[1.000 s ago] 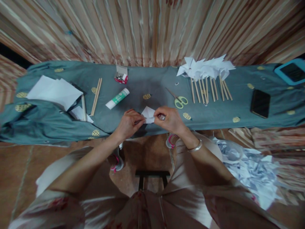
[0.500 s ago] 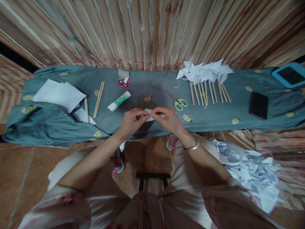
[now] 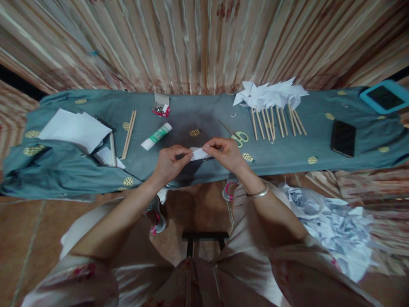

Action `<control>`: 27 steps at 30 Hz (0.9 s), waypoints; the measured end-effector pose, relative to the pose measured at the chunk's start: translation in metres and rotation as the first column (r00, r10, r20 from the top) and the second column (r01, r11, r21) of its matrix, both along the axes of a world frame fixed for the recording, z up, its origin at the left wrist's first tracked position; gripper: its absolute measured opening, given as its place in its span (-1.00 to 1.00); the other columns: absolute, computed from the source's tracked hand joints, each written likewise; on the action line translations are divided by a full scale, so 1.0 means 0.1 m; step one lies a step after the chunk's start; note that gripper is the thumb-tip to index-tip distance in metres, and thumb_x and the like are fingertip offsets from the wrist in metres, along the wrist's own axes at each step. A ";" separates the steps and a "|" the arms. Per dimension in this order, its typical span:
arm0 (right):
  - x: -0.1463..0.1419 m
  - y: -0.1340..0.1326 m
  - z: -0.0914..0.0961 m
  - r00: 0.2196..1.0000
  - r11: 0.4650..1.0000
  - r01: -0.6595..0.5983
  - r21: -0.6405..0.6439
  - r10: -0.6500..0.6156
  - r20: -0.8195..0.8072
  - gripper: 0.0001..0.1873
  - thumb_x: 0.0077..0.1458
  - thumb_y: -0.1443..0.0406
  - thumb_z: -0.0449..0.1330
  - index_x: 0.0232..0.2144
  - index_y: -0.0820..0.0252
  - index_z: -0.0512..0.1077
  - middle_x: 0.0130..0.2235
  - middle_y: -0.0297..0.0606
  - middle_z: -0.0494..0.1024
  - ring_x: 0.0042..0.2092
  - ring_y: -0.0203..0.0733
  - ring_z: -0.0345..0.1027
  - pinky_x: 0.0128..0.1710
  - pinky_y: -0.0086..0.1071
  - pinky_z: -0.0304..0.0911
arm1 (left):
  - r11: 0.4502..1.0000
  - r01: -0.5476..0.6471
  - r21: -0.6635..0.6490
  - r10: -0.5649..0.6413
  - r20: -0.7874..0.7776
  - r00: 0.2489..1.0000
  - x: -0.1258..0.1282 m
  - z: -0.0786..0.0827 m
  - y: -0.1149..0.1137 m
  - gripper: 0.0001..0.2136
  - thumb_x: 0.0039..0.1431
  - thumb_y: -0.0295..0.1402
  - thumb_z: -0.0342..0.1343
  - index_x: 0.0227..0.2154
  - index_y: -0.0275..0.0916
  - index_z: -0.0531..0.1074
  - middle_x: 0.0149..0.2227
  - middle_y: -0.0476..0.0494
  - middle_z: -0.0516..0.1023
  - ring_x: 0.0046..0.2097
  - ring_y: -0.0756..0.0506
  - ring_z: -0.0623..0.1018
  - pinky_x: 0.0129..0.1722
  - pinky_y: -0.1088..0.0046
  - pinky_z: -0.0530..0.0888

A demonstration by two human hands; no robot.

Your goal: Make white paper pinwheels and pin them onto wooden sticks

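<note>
A small white piece of paper (image 3: 198,153) is stretched between my two hands over the front part of the cloth-covered table. My left hand (image 3: 171,162) pinches its left end between thumb and fingers. At the opposite end, my right hand (image 3: 224,154) pinches it the same way, a silver bangle on that wrist. Just beyond my right hand lie scissors with light green handles (image 3: 239,138). A green and white glue stick (image 3: 156,136) rests beyond my left hand.
White paper pinwheels on sticks (image 3: 271,96) lie in a row at the back right. A red box (image 3: 161,105), two wooden sticks (image 3: 129,134) and paper sheets (image 3: 75,128) are on the left. A black phone (image 3: 343,138) and blue-framed device (image 3: 383,97) lie right.
My hands have moved slightly apart, so more of the paper shows as a strip between them. The whole view has shifted a little; the things on the table lie as before.
</note>
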State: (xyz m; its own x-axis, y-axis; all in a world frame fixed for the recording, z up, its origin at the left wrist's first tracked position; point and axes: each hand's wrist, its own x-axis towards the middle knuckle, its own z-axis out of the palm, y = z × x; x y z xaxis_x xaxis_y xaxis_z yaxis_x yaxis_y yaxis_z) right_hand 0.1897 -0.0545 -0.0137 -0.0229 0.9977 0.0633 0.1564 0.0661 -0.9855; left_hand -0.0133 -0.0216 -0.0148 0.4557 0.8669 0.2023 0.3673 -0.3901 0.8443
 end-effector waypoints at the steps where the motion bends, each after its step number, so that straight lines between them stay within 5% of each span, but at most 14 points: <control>1: 0.01 0.00 0.00 1.000 1.000 0.000 -0.010 0.000 -0.015 -0.69 -0.05 0.04 0.32 -0.48 0.18 0.51 -0.49 -0.34 0.55 -0.43 -0.29 0.36 -0.39 -0.40 0.30 | 1.000 -0.002 -0.004 0.002 -0.004 1.000 -0.01 0.01 0.00 -0.80 0.12 -0.23 0.14 -0.47 -0.19 0.59 -0.40 -0.07 0.63 -0.34 -0.07 0.56 -0.22 0.39 0.49; 27: 0.22 0.09 0.03 0.972 0.989 0.143 -0.043 -0.149 -0.180 -0.67 -0.22 0.04 0.44 -0.53 0.14 0.54 -0.47 -0.35 0.54 -0.41 -0.29 0.35 -0.39 -0.39 0.30 | 0.995 -0.038 0.087 0.046 -0.090 0.995 -0.34 0.09 0.06 -0.78 0.14 -0.18 0.13 -0.46 -0.16 0.59 -0.41 -0.08 0.63 -0.33 -0.10 0.57 -0.22 0.35 0.53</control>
State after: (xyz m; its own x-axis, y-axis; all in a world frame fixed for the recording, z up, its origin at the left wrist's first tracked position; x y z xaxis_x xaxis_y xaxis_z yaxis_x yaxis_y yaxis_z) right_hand 0.2115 -0.0458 -0.0109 0.1324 0.9909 0.0233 -0.0204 0.0263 -0.9994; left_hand -0.0472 -0.0156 -0.0058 0.4391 0.8672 0.2348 0.4596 -0.4413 0.7707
